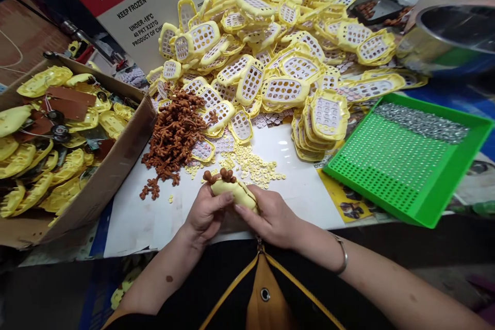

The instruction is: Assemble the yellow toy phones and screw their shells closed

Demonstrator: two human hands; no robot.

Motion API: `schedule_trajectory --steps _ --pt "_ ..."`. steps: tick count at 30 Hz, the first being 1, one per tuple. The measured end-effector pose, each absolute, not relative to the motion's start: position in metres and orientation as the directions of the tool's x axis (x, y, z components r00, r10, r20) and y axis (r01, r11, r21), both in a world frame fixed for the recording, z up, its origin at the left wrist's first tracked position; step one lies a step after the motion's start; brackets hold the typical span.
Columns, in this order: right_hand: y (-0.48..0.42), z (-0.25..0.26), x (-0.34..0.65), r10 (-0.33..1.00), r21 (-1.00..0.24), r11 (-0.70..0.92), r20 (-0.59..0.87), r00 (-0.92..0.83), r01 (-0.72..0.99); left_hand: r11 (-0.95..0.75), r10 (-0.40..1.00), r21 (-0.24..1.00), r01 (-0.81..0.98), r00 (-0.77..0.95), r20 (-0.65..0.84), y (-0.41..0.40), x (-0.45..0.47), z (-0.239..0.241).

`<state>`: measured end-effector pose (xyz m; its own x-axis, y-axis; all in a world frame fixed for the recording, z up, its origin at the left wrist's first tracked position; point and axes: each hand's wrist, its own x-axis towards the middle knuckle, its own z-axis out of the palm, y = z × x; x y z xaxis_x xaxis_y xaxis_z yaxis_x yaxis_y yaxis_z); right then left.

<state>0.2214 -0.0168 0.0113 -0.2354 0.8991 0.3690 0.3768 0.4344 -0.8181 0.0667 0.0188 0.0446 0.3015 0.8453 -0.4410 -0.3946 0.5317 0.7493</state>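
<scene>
Both hands hold one yellow plastic toy-phone shell (236, 192) near the table's front edge. My left hand (204, 212) grips its left end and my right hand (270, 217) wraps its right side, fingers closed. A small brown rubber piece (221, 175) sticks out of the shell's top. Just beyond lie a heap of brown rubber pieces (174, 136) and scattered small yellow buttons (253, 165). A big pile of yellow shells with white keypads (278, 62) fills the back of the table.
A cardboard box (112, 170) at the left holds finished yellow parts. A green perforated tray (406, 160) with small metal pieces sits at the right. A printed carton (147, 5) stands behind, and a metal bowl (448, 36) is far right.
</scene>
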Motion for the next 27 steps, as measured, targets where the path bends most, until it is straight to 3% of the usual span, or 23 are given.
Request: schedule_trajectory --steps 3,8,13,17,20,27 --pt "-0.016 0.014 0.226 0.9 -0.823 0.413 0.305 -0.311 0.39 0.55 0.832 0.743 -0.382 0.328 -0.447 0.018 0.065 0.046" --pt "-0.02 0.004 0.227 0.861 -0.635 0.508 0.399 -0.316 0.582 0.582 0.812 0.717 -0.383 0.327 -0.484 0.014 0.07 0.044" --pt "-0.019 0.008 0.234 0.865 -0.727 0.5 0.393 -0.312 0.47 0.529 0.848 0.691 -0.493 0.265 -0.46 0.011 0.072 0.04" --pt "-0.021 0.005 0.234 0.849 -0.551 0.516 0.428 -0.309 0.656 0.499 0.866 0.703 -0.506 0.259 -0.428 0.013 0.07 0.04" --pt "-0.021 -0.001 0.23 0.819 -0.473 0.545 0.476 -0.32 0.692 0.5 0.866 0.725 -0.473 0.26 -0.428 0.014 0.074 0.041" --pt "-0.016 -0.007 0.233 0.926 -0.759 0.371 0.258 -0.275 0.535 0.394 0.918 0.871 -0.293 0.172 -0.357 0.015 0.071 0.042"
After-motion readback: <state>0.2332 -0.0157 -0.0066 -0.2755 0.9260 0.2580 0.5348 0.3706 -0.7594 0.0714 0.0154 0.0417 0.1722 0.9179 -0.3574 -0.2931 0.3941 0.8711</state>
